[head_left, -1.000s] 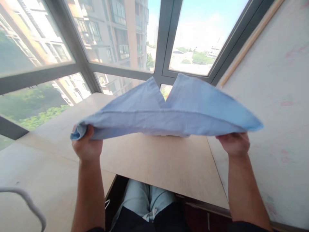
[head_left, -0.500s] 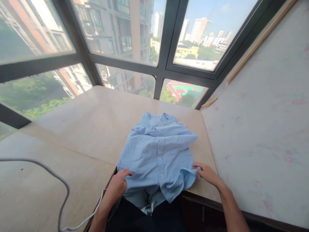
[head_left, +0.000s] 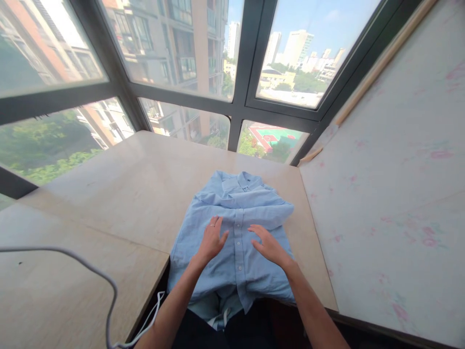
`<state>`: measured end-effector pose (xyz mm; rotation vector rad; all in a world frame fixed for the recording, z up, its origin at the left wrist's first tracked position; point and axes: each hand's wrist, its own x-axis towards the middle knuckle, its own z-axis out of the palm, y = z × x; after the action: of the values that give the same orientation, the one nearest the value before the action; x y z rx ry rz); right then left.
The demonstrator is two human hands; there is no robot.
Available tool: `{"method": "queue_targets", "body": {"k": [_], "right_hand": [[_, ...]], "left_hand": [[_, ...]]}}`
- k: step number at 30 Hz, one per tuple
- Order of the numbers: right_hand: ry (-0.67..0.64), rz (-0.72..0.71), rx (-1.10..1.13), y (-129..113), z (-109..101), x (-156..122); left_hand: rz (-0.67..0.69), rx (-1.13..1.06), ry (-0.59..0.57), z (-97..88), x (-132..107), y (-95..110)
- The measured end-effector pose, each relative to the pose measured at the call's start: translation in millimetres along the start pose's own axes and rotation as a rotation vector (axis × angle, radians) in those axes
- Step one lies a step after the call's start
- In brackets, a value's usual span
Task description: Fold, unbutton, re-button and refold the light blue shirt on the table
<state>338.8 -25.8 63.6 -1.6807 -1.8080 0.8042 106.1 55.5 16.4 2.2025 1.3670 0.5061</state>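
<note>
Here, a light-blue shirt lies front up on the pale tabletop, its collar toward the window frame and its hem over the person's lap. The left hand, wearing a ring, and the right hand are over its front on either side of the button strip, both loosely spread with nothing in their grasp; whether they touch the shirt I cannot tell. A grey cable curves over the tabletop at left, and a flowered wall stands at right
</note>
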Motion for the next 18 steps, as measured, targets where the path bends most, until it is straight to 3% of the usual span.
{"method": "queue_targets", "body": {"k": [3, 5, 9, 13, 18], "right_hand": [[0.07, -0.004, -0.054, 10.5, 13.4, 12.8], [0.133, -0.036, -0.043, 13.0, 14.5, 22.1], [0.281, -0.044, -0.049, 12.6, 0.5, 53.4], [0.334, 0.109, -0.252, 19.2, -21.4, 97.3], [0.107, 0.341, -0.332, 37.9, -39.9, 131.8]], "left_hand": [[-0.02, 0.04, 0.145, -9.3, 46.2, 3.2], [-0.049, 0.115, 0.164, -19.7, 76.4, 6.5], [-0.043, 0.274, -0.047, -37.9, 121.2, 6.3], [-0.043, 0.272, -0.2, -46.9, 139.9, -6.7], [-0.118, 0.157, -0.097, -54.4, 138.2, -25.8]]}}
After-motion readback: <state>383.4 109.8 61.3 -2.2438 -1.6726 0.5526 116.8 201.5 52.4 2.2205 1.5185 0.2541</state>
